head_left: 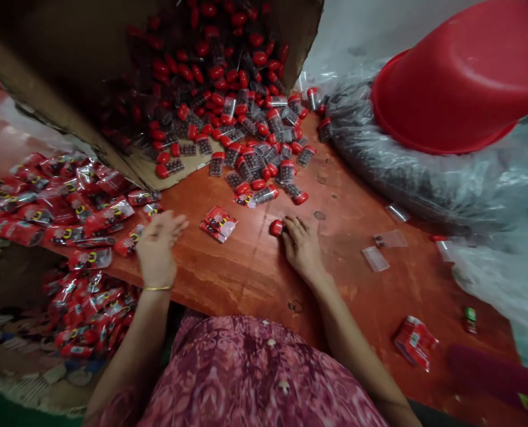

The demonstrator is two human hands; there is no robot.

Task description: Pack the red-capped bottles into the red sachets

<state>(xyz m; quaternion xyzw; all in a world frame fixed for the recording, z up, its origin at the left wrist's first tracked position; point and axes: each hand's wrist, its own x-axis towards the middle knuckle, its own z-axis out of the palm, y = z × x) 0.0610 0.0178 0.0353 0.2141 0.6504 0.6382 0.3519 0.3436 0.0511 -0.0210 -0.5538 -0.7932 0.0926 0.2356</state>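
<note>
My right hand (pixel 303 248) rests on the table with its fingers curled over a small bottle, whose red cap (pixel 275 227) sticks out past the fingertips; the bottle's body is hidden under the hand. My left hand (pixel 158 249) is raised over the table's front edge, slightly blurred, fingers loosely bent and apart, with nothing seen in it. Between the hands lies a small stack of red printed packets (pixel 219 224). Beside my left hand is a pile of filled red packets (pixel 90 207). Clear bottles with red caps (pixel 246 160) spill out beyond both hands.
A tipped cardboard box (pixel 50 112) holds many more bottles. Filled packets (pixel 95 320) also lie in a container below the table's left edge. At right are a red tub (pixel 459 77) on a plastic bag (pixel 406 184), loose clear bottle bodies (pixel 374 259) and a crumpled packet (pixel 415 342).
</note>
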